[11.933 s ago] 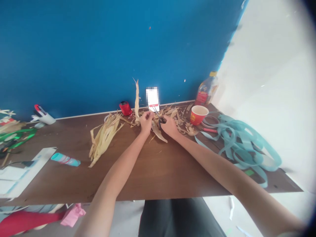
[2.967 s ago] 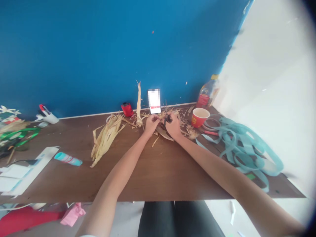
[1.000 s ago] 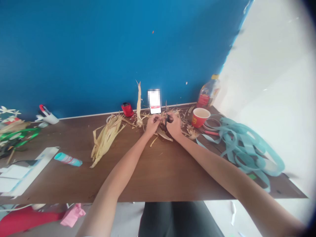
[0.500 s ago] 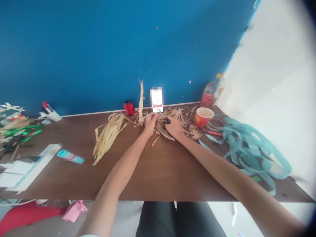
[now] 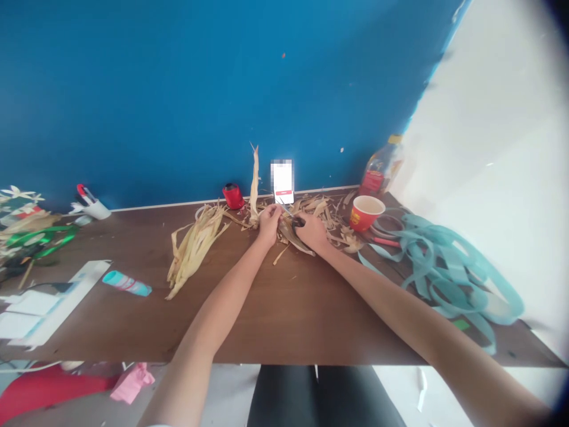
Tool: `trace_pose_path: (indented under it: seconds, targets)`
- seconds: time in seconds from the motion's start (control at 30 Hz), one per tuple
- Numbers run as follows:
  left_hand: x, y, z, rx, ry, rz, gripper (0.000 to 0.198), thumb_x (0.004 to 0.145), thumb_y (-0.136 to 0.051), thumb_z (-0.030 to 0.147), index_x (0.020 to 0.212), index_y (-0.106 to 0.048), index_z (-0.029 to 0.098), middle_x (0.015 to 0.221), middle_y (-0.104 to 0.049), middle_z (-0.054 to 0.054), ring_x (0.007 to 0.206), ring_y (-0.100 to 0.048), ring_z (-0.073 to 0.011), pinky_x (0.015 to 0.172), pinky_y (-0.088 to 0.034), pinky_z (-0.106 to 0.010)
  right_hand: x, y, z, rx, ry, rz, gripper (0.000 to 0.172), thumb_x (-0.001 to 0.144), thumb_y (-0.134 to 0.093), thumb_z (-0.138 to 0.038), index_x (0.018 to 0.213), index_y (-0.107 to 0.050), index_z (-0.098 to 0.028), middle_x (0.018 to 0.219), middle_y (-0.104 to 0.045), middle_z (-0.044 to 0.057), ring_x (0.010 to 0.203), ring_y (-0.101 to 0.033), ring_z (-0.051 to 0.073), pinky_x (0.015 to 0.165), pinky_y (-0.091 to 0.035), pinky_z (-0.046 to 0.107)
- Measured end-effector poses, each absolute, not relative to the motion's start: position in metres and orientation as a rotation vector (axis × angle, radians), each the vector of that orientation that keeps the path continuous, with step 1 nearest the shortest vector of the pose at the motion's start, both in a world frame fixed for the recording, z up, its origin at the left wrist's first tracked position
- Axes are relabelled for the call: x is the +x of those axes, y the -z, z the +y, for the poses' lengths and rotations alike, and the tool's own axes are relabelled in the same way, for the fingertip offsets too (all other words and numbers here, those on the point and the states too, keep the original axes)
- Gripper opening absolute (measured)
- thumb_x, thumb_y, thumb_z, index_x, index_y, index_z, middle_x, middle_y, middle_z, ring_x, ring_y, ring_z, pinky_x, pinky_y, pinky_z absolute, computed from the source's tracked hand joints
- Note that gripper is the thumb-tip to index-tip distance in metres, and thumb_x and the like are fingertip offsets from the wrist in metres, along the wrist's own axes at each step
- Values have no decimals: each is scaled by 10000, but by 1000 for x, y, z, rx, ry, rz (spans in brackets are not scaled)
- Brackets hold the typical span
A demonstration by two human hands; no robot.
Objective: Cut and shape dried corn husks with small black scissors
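A bundle of stripped corn-husk strips already lay finished-looking on the brown tabletop. The left hand was pinched closed, apparently on a dried husk leaf, though the fingers hid the contact. The right hand closed around dark-handled scissors at the leaf, which was not yet fully shredded, among loose husk scraps.

Dry corn husks, rough and papery, strewn over a smooth brown wooden table. Thin metal scissors dulled by blur. A waxy red paper cup, a clear glossy plastic bottle, and matt pale teal ribbon laid in loose, smooth loops.
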State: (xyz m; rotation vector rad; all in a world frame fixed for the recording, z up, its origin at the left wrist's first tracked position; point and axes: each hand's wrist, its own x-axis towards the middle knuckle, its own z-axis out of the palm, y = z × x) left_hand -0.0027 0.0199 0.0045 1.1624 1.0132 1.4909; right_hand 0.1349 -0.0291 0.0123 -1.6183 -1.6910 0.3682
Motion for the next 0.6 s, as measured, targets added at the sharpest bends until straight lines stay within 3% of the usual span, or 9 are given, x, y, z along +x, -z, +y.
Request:
trace_pose_path:
  seconds: [0.6]
  targets:
    - [-6, -2, 22, 1140, -1512, 958, 249, 790, -675, 397, 802, -580, 167, 705, -556, 23, 525, -433, -45, 531, -377, -208, 135, -13, -28, -1600, -365, -1724, 328, 713, -566, -234, 974, -750, -308, 934, -753, 24, 896, -683, 283, 723, -508, 348]
